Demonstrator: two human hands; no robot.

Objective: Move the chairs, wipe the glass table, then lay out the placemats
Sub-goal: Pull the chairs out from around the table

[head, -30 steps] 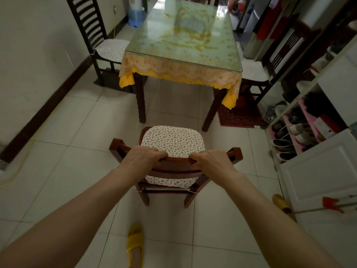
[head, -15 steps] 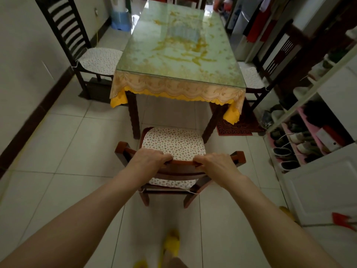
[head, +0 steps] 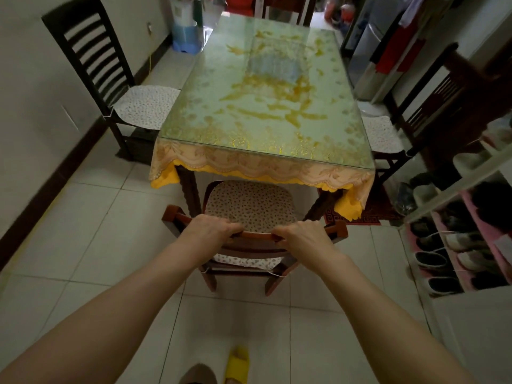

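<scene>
My left hand (head: 209, 230) and my right hand (head: 303, 236) both grip the top rail of the near chair (head: 256, 239). The fingers of each are curled over the rail's far edge and clamped on it. The hands are apart, with a bare stretch of rail between them. This chair stands on the tiled floor at the near short end of the glass table (head: 266, 92), facing it. The front of its patterned seat cushion (head: 249, 206) lies under the hanging lace tablecloth (head: 260, 164), between the two near table legs. A dark ladder-back chair (head: 91, 65) stands at the table's left side and a second dark chair (head: 432, 101) at its right. A shoe rack (head: 457, 239) lines the right wall. My yellow slipper (head: 237, 364) shows at the lower edge.
</scene>
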